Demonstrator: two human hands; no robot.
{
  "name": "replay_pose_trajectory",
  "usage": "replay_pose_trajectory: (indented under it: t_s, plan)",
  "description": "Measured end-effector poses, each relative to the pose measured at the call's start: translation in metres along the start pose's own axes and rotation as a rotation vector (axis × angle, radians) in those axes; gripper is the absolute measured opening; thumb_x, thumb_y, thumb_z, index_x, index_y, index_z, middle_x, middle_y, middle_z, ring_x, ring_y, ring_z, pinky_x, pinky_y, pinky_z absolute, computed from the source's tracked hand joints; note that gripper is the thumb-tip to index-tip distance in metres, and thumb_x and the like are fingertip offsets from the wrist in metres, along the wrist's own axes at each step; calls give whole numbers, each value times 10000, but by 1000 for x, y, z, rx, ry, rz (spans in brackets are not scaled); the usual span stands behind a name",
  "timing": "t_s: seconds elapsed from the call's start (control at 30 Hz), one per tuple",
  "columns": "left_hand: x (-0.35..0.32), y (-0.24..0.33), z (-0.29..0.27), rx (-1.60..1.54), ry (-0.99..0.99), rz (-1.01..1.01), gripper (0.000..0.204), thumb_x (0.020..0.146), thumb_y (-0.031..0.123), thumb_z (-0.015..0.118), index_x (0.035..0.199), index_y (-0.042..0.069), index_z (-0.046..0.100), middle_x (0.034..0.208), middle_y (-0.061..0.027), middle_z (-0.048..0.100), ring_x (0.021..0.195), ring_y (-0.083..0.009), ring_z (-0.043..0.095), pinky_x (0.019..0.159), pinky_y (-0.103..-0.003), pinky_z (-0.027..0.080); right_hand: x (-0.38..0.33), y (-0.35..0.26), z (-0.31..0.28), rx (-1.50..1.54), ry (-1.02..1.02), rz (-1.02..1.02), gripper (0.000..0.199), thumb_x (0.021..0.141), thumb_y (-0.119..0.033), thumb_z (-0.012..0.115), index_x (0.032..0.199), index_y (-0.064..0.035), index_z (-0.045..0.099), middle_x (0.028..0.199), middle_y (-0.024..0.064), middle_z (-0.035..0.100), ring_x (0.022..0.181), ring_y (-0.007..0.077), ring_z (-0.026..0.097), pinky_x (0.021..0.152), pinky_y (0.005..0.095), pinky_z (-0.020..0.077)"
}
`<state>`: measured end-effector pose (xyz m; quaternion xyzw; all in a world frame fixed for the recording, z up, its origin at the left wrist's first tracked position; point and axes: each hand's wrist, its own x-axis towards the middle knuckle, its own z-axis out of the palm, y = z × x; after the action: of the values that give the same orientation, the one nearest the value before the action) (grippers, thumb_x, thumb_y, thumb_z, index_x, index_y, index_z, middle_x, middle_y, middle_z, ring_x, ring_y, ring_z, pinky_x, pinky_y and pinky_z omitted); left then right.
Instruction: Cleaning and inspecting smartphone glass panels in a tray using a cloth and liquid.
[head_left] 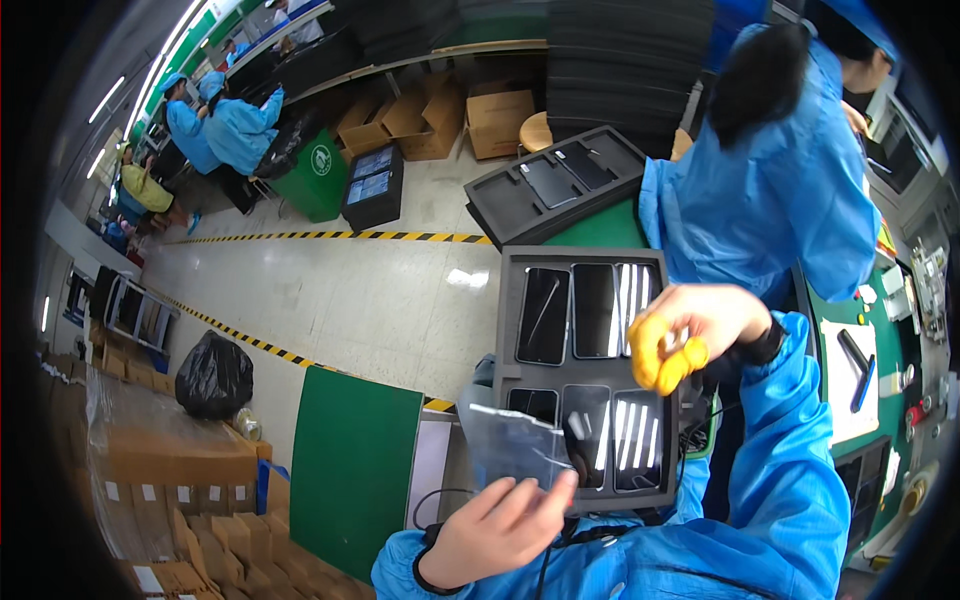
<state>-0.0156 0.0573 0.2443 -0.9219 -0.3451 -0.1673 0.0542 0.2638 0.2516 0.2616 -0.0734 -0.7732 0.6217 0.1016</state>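
Observation:
A dark grey foam tray (512, 375) lies in front of me, with several black-screened phones (595, 310) in its pockets. My left hand (500, 535) is closed on the lower edge of a clear plastic bag (515, 450), which covers part of the tray's near left corner. Above the tray's right side is my right hand (705, 320), its fingers curled together and yellow finger cots (655, 355) on the tips. Whether those fingers pinch anything small, I cannot make out. Black bands circle both my wrists.
Beyond my tray stands another foam tray (550, 185) holding phones. A co-worker in a blue smock (770, 170) is close on the right, beside a green bench with a black and blue tool (862, 380). A green board (355, 470) and cardboard boxes (170, 460) are at left.

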Motion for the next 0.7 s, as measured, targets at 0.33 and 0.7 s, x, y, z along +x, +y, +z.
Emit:
replay_pose_trajectory:
  t_s: [0.33,0.7]
  plan:
    - [27,75,17,-109,3,556,213,825,120,633,1015,209,600,1081,51,614,1043,-114,569,975,-278,414,-50,24,175,96,499,-101,393,826,-178,712,1175,-45,589,878,38,593,708,150,472,638,261,410]
    - [39,116,66,-743,112,-91,653,694,104,793,1246,-8,463,1020,-141,628,900,-302,622,785,-368,509,-156,14,274,-480,1073,345,236,769,-111,691,1003,-87,680,814,74,677,711,213,667,610,284,522]
